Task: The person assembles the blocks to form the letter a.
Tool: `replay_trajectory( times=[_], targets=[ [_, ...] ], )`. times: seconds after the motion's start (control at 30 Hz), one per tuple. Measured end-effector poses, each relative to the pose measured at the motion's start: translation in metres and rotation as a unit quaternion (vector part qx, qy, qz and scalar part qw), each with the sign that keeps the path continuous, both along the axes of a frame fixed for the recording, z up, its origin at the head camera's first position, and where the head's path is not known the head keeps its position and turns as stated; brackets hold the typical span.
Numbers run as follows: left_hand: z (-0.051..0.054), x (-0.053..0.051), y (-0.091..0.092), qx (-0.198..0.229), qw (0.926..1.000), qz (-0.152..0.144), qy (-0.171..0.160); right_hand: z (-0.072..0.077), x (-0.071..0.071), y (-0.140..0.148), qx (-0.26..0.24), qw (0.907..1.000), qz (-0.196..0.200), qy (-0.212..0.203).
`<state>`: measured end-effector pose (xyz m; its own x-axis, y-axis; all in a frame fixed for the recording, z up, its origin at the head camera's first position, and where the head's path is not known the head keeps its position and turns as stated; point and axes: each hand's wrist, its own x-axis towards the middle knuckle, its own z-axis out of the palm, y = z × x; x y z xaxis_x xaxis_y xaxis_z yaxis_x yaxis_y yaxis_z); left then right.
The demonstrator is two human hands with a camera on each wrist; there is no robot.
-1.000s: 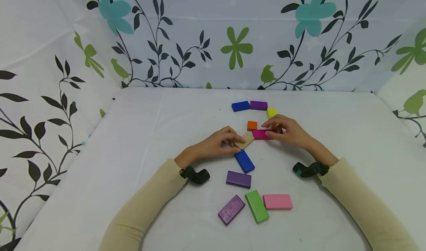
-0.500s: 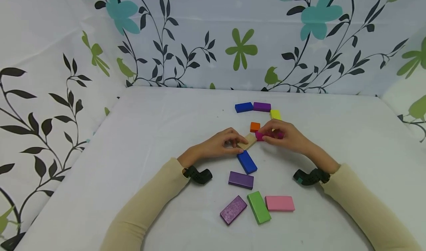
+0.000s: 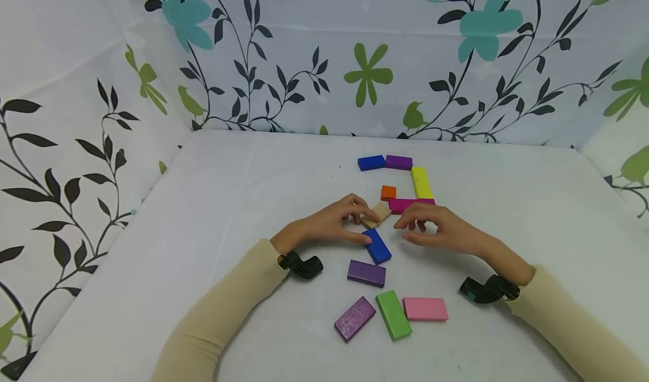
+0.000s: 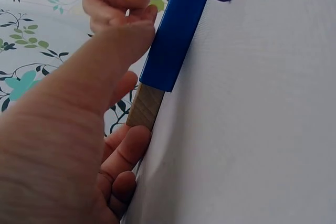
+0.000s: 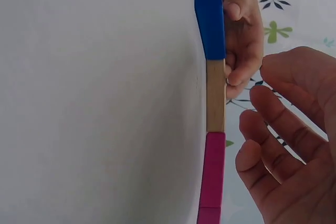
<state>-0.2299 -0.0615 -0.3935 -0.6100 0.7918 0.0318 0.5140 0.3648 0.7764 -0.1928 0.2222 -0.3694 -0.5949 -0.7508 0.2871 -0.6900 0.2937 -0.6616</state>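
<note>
In the head view my left hand (image 3: pixel 342 220) lies at the left of a short row of blocks. Its thumb touches a blue block (image 3: pixel 378 248), and its fingertips rest on a plain wooden block (image 3: pixel 377 215). In the left wrist view that thumb lies along the side of the blue block (image 4: pixel 173 40), with other fingers beside the wooden block (image 4: pixel 145 107). My right hand (image 3: pixel 441 230) hovers just right of the wooden block and nearer to me than a magenta block (image 3: pixel 405 205), holding nothing. The right wrist view shows its fingers loosely bent, apart from the blocks.
Beyond the magenta block lie an orange block (image 3: pixel 388 193), a yellow block (image 3: pixel 421 182), a purple block (image 3: pixel 399 162) and another blue block (image 3: pixel 372 163). Nearer me are dark purple (image 3: pixel 367 273), glittery purple (image 3: pixel 355 319), green (image 3: pixel 394 315) and pink (image 3: pixel 425 309) blocks.
My right hand has let go of the magenta block and moved back towards me, uncovering it and the yellow block. My left thumb has shifted onto the blue block.
</note>
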Motion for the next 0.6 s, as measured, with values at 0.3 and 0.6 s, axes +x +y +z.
replay_trajectory(
  times=[0.3,0.6],
  targets=[
    [-0.002,-0.001,-0.001,-0.016,0.9978,-0.045,0.046,-0.001,0.02,0.0,-0.012,0.9966,0.073,-0.038],
    [-0.001,0.0,-0.002,-0.019,0.9972,-0.048,0.054,-0.003,0.034,0.005,0.037,0.9885,0.123,-0.081]
  ],
)
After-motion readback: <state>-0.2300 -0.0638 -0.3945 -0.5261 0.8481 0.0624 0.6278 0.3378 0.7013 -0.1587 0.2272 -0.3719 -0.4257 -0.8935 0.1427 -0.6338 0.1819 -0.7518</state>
